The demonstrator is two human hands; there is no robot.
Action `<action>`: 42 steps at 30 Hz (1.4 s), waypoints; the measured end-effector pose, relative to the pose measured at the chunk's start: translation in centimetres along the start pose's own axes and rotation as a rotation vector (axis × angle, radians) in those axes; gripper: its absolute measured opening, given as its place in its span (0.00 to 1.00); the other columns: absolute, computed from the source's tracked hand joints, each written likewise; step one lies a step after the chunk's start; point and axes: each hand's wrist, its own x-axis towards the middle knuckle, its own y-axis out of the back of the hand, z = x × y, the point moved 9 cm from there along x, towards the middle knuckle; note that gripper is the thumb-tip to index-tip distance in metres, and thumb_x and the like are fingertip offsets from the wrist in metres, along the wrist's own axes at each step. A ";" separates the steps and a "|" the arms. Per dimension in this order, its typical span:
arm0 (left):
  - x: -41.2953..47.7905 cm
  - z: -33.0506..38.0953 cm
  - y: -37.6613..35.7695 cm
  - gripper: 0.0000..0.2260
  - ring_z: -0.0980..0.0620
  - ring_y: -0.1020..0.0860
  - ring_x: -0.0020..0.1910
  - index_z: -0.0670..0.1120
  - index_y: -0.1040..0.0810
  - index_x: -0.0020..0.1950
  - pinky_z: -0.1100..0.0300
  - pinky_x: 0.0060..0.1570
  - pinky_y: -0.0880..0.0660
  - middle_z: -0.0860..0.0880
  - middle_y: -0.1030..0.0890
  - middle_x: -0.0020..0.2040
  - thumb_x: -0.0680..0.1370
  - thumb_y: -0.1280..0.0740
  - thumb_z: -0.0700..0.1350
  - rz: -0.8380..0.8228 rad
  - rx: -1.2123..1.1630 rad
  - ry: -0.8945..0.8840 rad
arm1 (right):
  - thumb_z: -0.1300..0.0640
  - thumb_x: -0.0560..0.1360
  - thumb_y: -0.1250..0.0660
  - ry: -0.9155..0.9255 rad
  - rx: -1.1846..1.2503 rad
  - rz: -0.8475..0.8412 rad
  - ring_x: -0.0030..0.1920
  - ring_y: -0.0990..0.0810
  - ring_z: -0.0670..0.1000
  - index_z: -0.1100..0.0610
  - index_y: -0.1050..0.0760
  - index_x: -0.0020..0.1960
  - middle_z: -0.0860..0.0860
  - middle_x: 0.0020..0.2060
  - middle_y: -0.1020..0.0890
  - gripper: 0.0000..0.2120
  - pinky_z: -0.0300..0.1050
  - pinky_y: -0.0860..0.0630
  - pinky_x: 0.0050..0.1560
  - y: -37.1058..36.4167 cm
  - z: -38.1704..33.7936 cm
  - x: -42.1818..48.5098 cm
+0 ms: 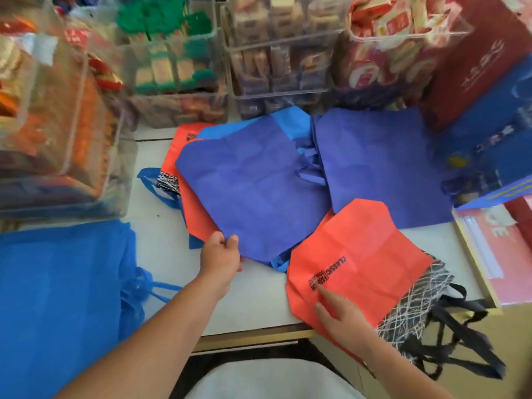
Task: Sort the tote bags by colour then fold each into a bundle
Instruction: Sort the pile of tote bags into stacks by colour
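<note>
sorting underway, folding not begun. my left hand (pixel 220 253) pinches the purple bag (pixel 253 191) edge; my right hand (pixel 342 315) rests straight-fingered on the orange bag (pixel 362 254). beyond both hands, colours lie mixed.

The central indigo tote bag (pixel 253 191) was plain, and the second indigo tote bag (pixel 380 165) matched it. The near orange-red tote bag (pixel 359 254) bore black lettering (pixel 326 273), a black band (pixel 414 306) scribbled with white lines, and black handles (pixel 463 303). The far orange-red tote bag (pixel 197 217) showed a strip of the same black-and-white scribble. The left tote bag (pixel 57 283) was bright blue, as was the rear tote bag (pixel 290 125). The table (pixel 161 254) was white. A maroon gift bag (pixel 475 59) carried white characters, and a royal blue gift bag (pixel 489 145) carried yellow marks. Clear bins (pixel 224 67) held green-and-cream packets (pixel 172 38) and red-and-white packets (pixel 388 38).
</note>
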 end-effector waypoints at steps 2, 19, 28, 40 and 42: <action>0.1 2.3 3.6 0.08 0.38 0.18 0.41 0.47 0.28 0.49 0.47 0.35 0.17 0.46 0.20 0.46 0.82 0.39 0.50 0.185 -0.011 -0.095 | 0.46 0.81 0.34 0.000 0.084 0.030 0.68 0.25 0.51 0.43 0.31 0.76 0.51 0.64 0.21 0.24 0.40 0.35 0.67 1.2 -0.5 0.6; -10.9 -7.4 2.0 0.10 0.55 0.39 0.23 0.47 0.31 0.48 0.64 0.19 0.39 0.47 0.30 0.36 0.87 0.46 0.40 0.252 -0.671 0.477 | 0.55 0.72 0.24 -0.038 0.840 0.056 0.53 0.18 0.54 0.41 0.27 0.66 0.52 0.62 0.21 0.26 0.55 0.16 0.49 6.0 -14.6 8.0; -11.2 -1.6 -2.7 0.11 0.50 0.24 0.30 0.42 0.26 0.45 0.58 0.30 0.24 0.46 0.20 0.33 0.83 0.33 0.48 0.088 -0.184 0.205 | 0.71 0.78 0.39 0.383 0.464 0.501 0.71 0.31 0.47 0.58 0.34 0.76 0.48 0.69 0.29 0.27 0.25 0.41 0.69 16.4 -15.8 4.4; -9.5 12.0 -20.9 0.09 0.47 0.19 0.43 0.50 0.26 0.45 0.48 0.51 0.20 0.47 0.18 0.44 0.80 0.31 0.39 -0.369 -0.220 -0.022 | 0.50 0.80 0.35 -0.229 0.455 0.743 0.79 0.45 0.61 0.57 0.49 0.83 0.64 0.80 0.51 0.38 0.52 0.43 0.76 27.7 4.4 5.9; -9.7 10.2 -20.7 0.05 0.48 0.18 0.45 0.50 0.22 0.48 0.47 0.55 0.18 0.48 0.16 0.46 0.79 0.29 0.41 -0.413 -0.147 0.009 | 0.50 0.80 0.34 -0.198 0.250 0.689 0.80 0.48 0.63 0.59 0.42 0.81 0.65 0.80 0.50 0.34 0.57 0.46 0.78 25.9 4.1 6.6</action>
